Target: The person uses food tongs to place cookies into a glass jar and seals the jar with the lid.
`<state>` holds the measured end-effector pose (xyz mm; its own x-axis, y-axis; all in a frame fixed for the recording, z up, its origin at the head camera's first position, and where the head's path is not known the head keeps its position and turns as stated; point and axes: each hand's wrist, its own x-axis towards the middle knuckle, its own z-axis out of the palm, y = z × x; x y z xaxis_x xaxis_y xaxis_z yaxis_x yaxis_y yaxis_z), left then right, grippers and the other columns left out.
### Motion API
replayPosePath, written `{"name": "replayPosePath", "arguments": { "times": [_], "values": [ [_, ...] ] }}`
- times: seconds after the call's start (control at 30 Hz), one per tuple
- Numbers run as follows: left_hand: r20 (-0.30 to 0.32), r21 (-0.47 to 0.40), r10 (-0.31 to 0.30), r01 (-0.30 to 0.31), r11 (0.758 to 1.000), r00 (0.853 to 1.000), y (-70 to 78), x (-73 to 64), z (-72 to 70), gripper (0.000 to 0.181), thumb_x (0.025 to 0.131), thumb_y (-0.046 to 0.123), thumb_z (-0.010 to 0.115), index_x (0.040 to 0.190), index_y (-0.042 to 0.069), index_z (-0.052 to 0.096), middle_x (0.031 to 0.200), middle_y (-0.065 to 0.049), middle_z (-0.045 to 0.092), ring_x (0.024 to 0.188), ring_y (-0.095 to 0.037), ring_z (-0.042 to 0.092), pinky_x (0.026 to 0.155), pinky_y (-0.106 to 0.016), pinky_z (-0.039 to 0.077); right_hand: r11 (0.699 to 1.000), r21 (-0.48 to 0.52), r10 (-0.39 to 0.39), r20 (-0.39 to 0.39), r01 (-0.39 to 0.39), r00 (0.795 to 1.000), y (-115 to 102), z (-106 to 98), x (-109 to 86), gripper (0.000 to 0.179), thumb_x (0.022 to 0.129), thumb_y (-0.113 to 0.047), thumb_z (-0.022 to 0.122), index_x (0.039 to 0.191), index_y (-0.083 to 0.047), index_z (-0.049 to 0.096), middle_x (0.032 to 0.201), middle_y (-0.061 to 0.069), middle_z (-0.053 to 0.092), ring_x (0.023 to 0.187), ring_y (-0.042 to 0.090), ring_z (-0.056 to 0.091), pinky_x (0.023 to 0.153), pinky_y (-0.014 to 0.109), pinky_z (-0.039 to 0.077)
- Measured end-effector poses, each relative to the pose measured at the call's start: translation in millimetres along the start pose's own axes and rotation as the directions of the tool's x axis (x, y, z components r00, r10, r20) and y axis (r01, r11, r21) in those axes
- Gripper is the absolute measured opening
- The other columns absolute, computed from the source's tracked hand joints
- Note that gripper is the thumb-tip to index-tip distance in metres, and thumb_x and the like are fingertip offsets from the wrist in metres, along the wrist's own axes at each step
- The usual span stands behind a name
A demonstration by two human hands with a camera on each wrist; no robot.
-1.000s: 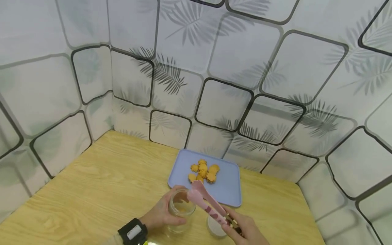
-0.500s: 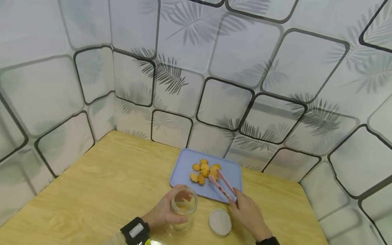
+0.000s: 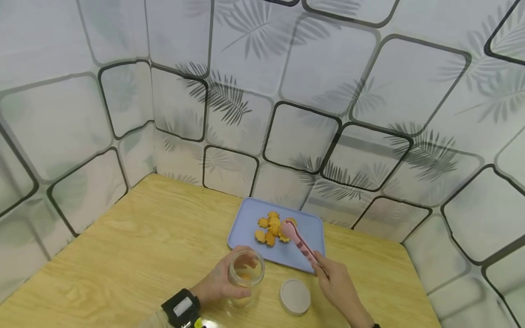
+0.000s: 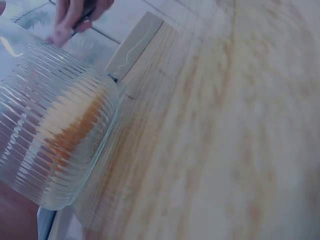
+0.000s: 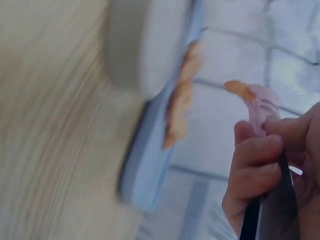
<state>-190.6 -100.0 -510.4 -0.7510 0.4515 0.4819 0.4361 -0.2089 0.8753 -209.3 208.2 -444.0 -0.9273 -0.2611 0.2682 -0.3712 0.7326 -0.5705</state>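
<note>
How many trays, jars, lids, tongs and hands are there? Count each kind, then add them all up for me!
Tray: 1
Jar: 1
Lid: 1
Tongs: 1
Left hand and right hand: 2
Total: 6

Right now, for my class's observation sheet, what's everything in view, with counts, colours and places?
Table: one, yellow, underneath.
Backdrop: count unclear, whitish, around table.
Tray: one, blue, far side.
Cookies: several, golden, on tray.
Tongs: one, pink, over tray.
Held cookie: one, orange, at tongs' tip.
Jar: one, clear, before tray.
Jar contents: count unclear, orange, inside.
Lid: one, white, right of jar.
Wristbands: two, black, on wrists.
Left hand: one, round jar.
Right hand: one, gripping tongs.
</note>
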Motion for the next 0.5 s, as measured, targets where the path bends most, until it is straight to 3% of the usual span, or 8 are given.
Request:
{"name": "replayPosePath", "arguments": {
  "times": [0.1, 0.23, 0.33, 0.5],
  "values": [
    [0.003, -0.005, -0.004, 0.004, 1.0, 1.0, 0.1, 2.2, 1.2, 0.072, 0.073, 0.006, 0.079, 0.135, 0.008, 0.041, 0.125, -0.029, 0.051, 0.113, -0.049, 0.046, 0.093, -0.06, 0.045, 0.972, 0.229, 0.026, 0.09, -0.046, 0.996, -14, -12, -15.0, 0.036, 0.097, -0.009, 0.058, 0.13, 0.003, 0.057, 0.072, 0.001, 0.065, 0.039, 0.001, 0.031, 0.035, 0.014, 0.028],
    [0.0, 0.002, -0.014, 0.014, 1.0, 1.0, -0.5, 2.9, 1.7, 0.073, 0.073, 0.006, 0.08, 0.135, 0.008, 0.041, 0.124, -0.029, 0.052, 0.113, -0.049, 0.047, 0.093, -0.061, 0.044, 0.874, 0.483, -0.069, 0.234, -0.055, 0.97, -31, -22, -33.6, 0.039, 0.1, -0.006, 0.051, 0.135, 0.01, 0.047, 0.074, 0.01, 0.062, 0.035, 0.012, 0.029, 0.032, 0.02, 0.029],
    [-0.012, 0.023, -0.036, 0.036, 0.999, 0.999, -1.3, 1.5, 0.6, 0.077, 0.072, 0.005, 0.08, 0.137, 0.011, 0.04, 0.126, -0.024, 0.052, 0.114, -0.044, 0.048, 0.095, -0.057, 0.045, 0.827, 0.559, -0.142, 0.319, -0.065, 0.937, -39, -20, -42.8, 0.042, 0.101, -0.005, 0.049, 0.137, 0.014, 0.042, 0.076, 0.014, 0.063, 0.036, 0.019, 0.027, 0.032, 0.023, 0.028],
    [-0.016, 0.015, -0.065, 0.065, 0.998, 0.998, -3.7, 0.3, -1.1, 0.079, 0.071, 0.004, 0.08, 0.139, 0.014, 0.041, 0.132, -0.013, 0.051, 0.119, -0.033, 0.048, 0.099, -0.051, 0.043, 0.846, 0.517, -0.121, 0.428, -0.133, 0.895, -45, -12, -47.3, 0.046, 0.1, -0.013, 0.053, 0.139, 0.008, 0.043, 0.07, 0.001, 0.06, 0.039, 0.004, 0.031, 0.038, 0.015, 0.03]
  ]
}}
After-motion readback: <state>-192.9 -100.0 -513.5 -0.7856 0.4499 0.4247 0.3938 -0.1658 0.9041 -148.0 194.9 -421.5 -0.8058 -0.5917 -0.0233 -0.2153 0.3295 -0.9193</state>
